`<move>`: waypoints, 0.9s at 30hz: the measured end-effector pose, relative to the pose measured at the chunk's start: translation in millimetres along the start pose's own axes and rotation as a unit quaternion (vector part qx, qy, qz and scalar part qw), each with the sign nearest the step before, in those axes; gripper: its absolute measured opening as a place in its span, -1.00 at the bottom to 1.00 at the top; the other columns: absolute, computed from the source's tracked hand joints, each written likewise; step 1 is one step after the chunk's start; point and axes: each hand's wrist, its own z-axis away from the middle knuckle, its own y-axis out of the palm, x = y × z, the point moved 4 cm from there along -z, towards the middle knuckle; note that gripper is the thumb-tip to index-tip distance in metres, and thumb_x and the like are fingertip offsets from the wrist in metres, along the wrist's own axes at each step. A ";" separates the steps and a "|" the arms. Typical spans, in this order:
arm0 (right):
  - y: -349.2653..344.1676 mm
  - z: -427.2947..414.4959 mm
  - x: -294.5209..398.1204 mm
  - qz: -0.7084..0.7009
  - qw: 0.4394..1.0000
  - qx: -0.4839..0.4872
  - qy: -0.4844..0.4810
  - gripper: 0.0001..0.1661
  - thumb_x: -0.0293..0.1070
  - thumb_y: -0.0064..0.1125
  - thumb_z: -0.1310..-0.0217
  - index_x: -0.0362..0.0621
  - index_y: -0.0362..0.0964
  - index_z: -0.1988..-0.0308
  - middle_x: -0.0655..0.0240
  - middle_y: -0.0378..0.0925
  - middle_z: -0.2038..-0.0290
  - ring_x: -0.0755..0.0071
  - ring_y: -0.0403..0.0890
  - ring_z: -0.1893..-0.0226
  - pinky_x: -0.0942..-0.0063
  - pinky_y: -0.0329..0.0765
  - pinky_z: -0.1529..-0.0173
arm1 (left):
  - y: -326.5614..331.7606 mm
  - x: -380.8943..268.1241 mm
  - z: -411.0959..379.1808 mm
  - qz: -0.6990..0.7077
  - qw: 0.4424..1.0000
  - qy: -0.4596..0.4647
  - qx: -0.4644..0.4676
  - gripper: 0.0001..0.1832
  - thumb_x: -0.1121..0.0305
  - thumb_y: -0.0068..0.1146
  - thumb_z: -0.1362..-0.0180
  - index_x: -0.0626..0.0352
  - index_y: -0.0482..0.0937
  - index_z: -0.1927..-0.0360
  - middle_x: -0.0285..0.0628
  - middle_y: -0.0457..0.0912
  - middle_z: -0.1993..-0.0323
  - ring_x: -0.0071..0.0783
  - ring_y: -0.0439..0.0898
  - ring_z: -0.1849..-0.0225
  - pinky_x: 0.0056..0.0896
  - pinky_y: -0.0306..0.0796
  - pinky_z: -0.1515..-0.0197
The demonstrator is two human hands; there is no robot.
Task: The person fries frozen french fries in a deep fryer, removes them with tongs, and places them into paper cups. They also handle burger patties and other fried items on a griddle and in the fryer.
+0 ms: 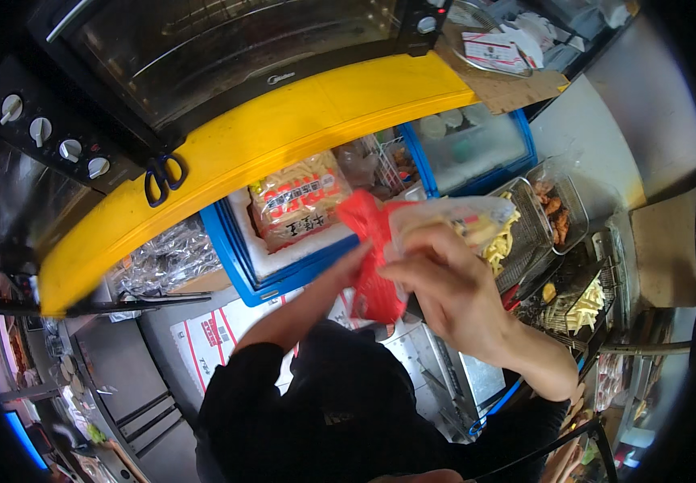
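A red and clear plastic bag (pixel 378 293) of pale cut fries hangs in front of me, tilted with its clear end to the right. My right hand (pixel 453 281) grips the bag from the near side, its thumb and fingers pinched on the plastic. My left hand (pixel 348 265) is blurred and holds the red part, with its fingertips partly hidden by the bag. Beside the bag's clear end, pale fries (pixel 502 244) lie in a wire fryer basket (pixel 526 259). Another printed bag of fries (pixel 300 196) lies in the open chest freezer (pixel 227 253), beyond my left hand.
A yellow shelf (pixel 336 105) with black ovens (pixel 233 54) spans the far side, scissors (pixel 164 179) hanging at its edge. Browned fried pieces (pixel 556 217) sit in a container at right. A second wire basket (pixel 556 317) holds fries (pixel 586 308). Flattened printed cardboard (pixel 200 344) covers the floor.
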 end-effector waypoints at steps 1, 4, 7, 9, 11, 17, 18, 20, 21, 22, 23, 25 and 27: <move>14.5 -11.0 -9.7 -0.024 0.999 -0.029 0.003 -0.64 -0.81 0.06 0.10 -0.23 0.51 0.24 0.22 0.36 0.21 0.37 0.53 0.36 0.49 0.51 0.36 | -40.6 -7.7 -0.9 -0.044 0.997 0.028 -0.049 -0.18 0.43 0.10 0.05 0.13 0.07 -0.35 -0.06 0.23 -0.30 -0.22 0.17 -0.35 -0.28 0.08 -0.33; 77.0 -42.0 -52.3 -0.066 0.992 -0.098 0.039 -0.63 -0.85 -0.01 0.10 -0.22 0.47 0.28 0.22 0.35 0.22 0.32 0.52 0.29 0.48 0.52 0.31 | -155.2 -40.7 17.3 -0.185 0.964 0.094 -0.166 -0.16 0.50 0.12 0.07 0.14 0.06 -0.35 -0.05 0.22 -0.30 -0.22 0.17 -0.36 -0.30 0.08 -0.33; 153.9 -56.0 -109.1 -0.098 0.964 -0.214 0.122 -0.68 -0.82 0.00 0.11 -0.19 0.44 0.35 0.21 0.36 0.27 0.24 0.45 0.23 0.41 0.46 0.18 | -155.2 -102.8 80.8 -0.185 0.979 0.087 -0.013 -0.07 0.66 0.08 0.16 0.16 -0.01 -0.38 -0.06 0.11 -0.36 -0.26 0.07 -0.40 -0.34 0.02 -0.35; 207.5 -66.0 -128.6 -0.159 0.950 -0.212 0.163 -0.74 -0.73 -0.02 0.04 -0.18 0.44 0.33 0.22 0.38 0.33 0.15 0.44 0.21 0.34 0.41 0.14 | -125.6 -108.7 123.7 -0.367 0.925 0.098 0.009 -0.09 0.64 0.03 0.09 0.15 -0.07 -0.39 -0.07 0.12 -0.34 -0.28 0.14 -0.36 -0.38 0.14 -0.27; 234.9 -77.1 -112.7 -0.194 0.949 -0.229 0.100 -0.68 -0.70 0.02 0.03 -0.20 0.42 0.20 0.17 0.40 0.21 0.11 0.45 0.10 0.40 0.44 0.10 | -136.8 -90.9 122.3 -0.297 0.925 0.168 -0.170 -0.28 0.62 0.12 0.02 0.18 0.12 -0.25 -0.13 0.26 -0.18 -0.40 0.31 -0.15 -0.48 0.27 -0.12; 203.0 -26.4 -143.9 0.004 0.976 -0.174 0.131 -0.30 -0.68 0.11 0.19 -0.13 0.29 -0.08 0.01 0.24 -0.13 -0.09 0.33 -0.09 0.18 0.28 -0.19 | -185.2 -75.8 105.0 -0.212 0.856 0.292 -0.369 -0.94 0.54 0.03 -0.17 0.27 0.51 0.30 -0.30 0.55 0.31 -0.59 0.48 0.22 -0.56 0.36 0.10; 204.4 7.2 -180.4 0.140 0.938 -0.237 0.211 -0.17 -0.68 0.16 0.28 -0.17 0.22 -0.14 0.01 0.24 -0.14 -0.14 0.27 -0.13 0.12 0.18 -0.25 | -191.6 -84.0 105.8 -0.209 0.846 0.307 -0.382 -0.95 0.54 0.02 -0.18 0.27 0.51 0.32 -0.32 0.54 0.32 -0.60 0.47 0.25 -0.58 0.35 0.12; 201.8 44.1 -235.4 0.160 0.888 -0.280 0.327 -0.12 -0.65 0.24 0.28 -0.21 0.13 -0.16 0.00 0.36 -0.01 -0.12 0.34 -0.07 0.18 0.30 -0.16 | -203.3 -89.2 104.9 -0.170 0.847 0.269 -0.426 -0.98 0.56 0.01 -0.18 0.28 0.47 0.36 -0.33 0.52 0.33 -0.59 0.44 0.29 -0.58 0.34 0.15; 213.1 48.2 -256.5 0.081 0.898 -0.262 0.344 -0.21 -0.60 0.24 0.23 -0.22 0.19 -0.11 -0.02 0.40 0.04 -0.13 0.39 -0.02 0.19 0.34 -0.10 | -207.5 -89.6 103.0 -0.175 0.848 0.270 -0.421 -0.98 0.57 0.01 -0.17 0.28 0.47 0.35 -0.32 0.52 0.32 -0.59 0.44 0.28 -0.57 0.34 0.14; 219.4 46.1 -276.2 0.003 0.905 -0.241 0.351 -0.30 -0.54 0.25 0.19 -0.22 0.25 -0.06 -0.04 0.43 0.10 -0.13 0.43 0.03 0.20 0.39 -0.04 | -212.3 -87.1 102.7 -0.179 0.846 0.275 -0.421 -0.98 0.57 0.00 -0.17 0.28 0.47 0.34 -0.31 0.51 0.31 -0.58 0.44 0.28 -0.56 0.34 0.14; 225.6 47.0 -294.6 -0.072 0.904 -0.221 0.358 -0.39 -0.49 0.25 0.14 -0.23 0.31 -0.02 -0.05 0.46 0.15 -0.13 0.47 0.09 0.20 0.43 0.02 | -212.9 -85.5 100.8 -0.180 0.847 0.279 -0.415 -0.97 0.58 0.00 -0.16 0.28 0.46 0.33 -0.31 0.51 0.30 -0.57 0.44 0.28 -0.55 0.34 0.14; 261.6 35.4 -330.6 0.028 0.925 -0.129 0.357 -0.58 -0.39 0.19 0.07 -0.24 0.41 0.12 -0.07 0.50 0.27 -0.14 0.51 0.19 0.18 0.45 0.11 | -193.2 -89.4 98.0 -0.310 0.839 0.283 -0.346 -0.77 0.50 0.09 -0.13 0.29 0.47 0.12 -0.23 0.53 0.17 -0.45 0.47 0.14 -0.47 0.35 0.04; 276.5 9.3 -325.1 0.053 0.934 -0.074 0.345 -0.72 -0.30 0.11 0.01 -0.24 0.49 0.28 -0.09 0.51 0.37 -0.14 0.54 0.28 0.12 0.47 0.18 | -171.2 -79.4 95.1 -0.451 0.809 0.275 -0.258 -0.63 0.43 0.14 -0.11 0.27 0.43 -0.01 -0.20 0.50 0.05 -0.38 0.45 0.02 -0.41 0.33 -0.05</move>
